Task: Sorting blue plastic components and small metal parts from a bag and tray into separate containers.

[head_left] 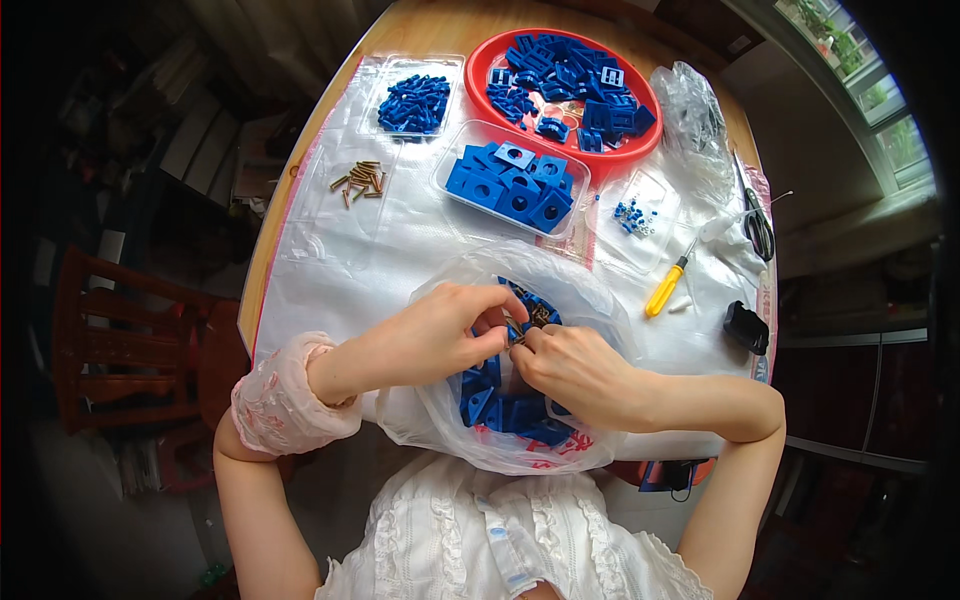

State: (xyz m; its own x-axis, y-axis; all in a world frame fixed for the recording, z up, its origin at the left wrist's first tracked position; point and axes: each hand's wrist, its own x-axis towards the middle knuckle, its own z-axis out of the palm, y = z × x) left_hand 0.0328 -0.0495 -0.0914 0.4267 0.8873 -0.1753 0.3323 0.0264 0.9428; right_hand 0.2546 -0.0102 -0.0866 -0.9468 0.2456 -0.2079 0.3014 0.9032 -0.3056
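Above an open white plastic bag (pixel 440 425), my left hand (pixel 445 335) and my right hand (pixel 575 372) meet with fingertips pinched together. Between them is a small blue and brass-coloured piece (pixel 516 331), mostly covered by fingers, so its exact kind is unclear. Inside the bag lie blue plastic parts (pixel 525 415), some of them with round holes. More blue and brass bits show just beyond my fingertips.
Beyond the bag stands a clear box of blue square parts (pixel 485 190). Behind it sits a red basin (pixel 645 145) of blue parts. Leftward are a tray of small blue pieces (pixel 412 103) and brass pins (pixel 360 180); rightward, a yellow-handled screwdriver (pixel 666 288), scissors (pixel 760 235) and a black object (pixel 746 328).
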